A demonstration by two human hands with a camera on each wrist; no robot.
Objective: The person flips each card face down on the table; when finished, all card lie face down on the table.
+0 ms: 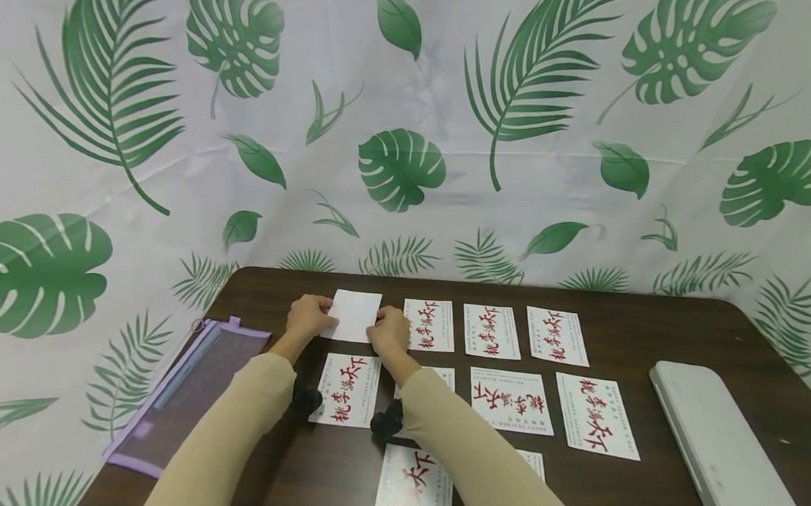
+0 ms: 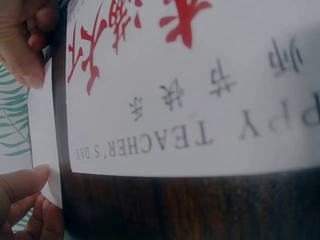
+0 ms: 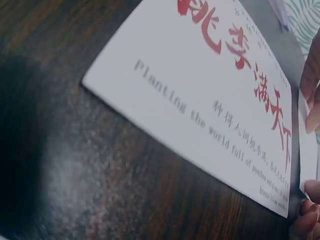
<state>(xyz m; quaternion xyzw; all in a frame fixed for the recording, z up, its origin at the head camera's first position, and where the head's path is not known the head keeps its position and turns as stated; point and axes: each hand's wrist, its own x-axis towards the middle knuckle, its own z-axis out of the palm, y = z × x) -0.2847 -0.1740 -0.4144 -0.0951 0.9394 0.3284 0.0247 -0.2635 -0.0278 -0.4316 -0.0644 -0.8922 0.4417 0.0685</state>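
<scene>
A blank white card point(image 1: 355, 315) is held between both hands near the table's back edge. My left hand point(image 1: 310, 317) pinches its left edge between thumb and fingers. On the opposite edge, my right hand point(image 1: 390, 332) pinches it the same way. The left wrist view catches the card point(image 2: 45, 135) nearly edge-on, and so does the right wrist view. Just in front of it lies a printed card point(image 1: 347, 390) with red Chinese brush characters and "HAPPY TEACHER'S DAY" lettering. Whatever is on the underside of the blank-faced card is hidden.
Similar printed cards, such as one beside the right hand point(image 1: 429, 325), lie in rows on the dark wooden table point(image 1: 293, 473). A purple-edged mesh pouch point(image 1: 199, 394) is at the left. A long white device point(image 1: 721, 435) stands at the right, before a leaf-patterned cloth point(image 1: 336, 234).
</scene>
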